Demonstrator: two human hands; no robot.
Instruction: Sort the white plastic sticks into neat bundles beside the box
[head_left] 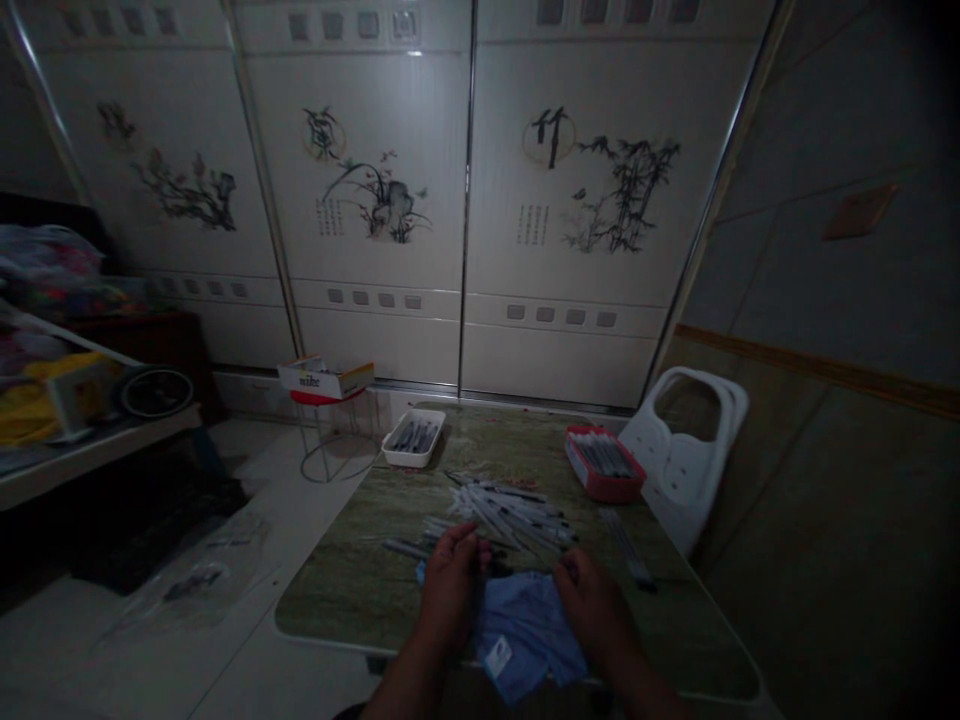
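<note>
My left hand [452, 568] is closed, its fingers curled in at the near side of a loose pile of pens [514, 512]. What is between those fingers is too dark to make out. Closed as well, my right hand [590, 592] has thumb and finger pressed together at the right edge of a blue cloth [527, 628]; whether it grips the cloth or something thin I cannot tell. The cloth bears a white label and hangs over the table's front edge between my wrists. Several clear, thin pens [628, 548] lie apart to the right of my right hand.
On the green table [352, 595], a white tray [413, 440] of pens stands back left and a red basket [606, 464] of pens back right. A box [327, 380] rests on a red stool. A white folding chair [682, 440] is beyond the right edge.
</note>
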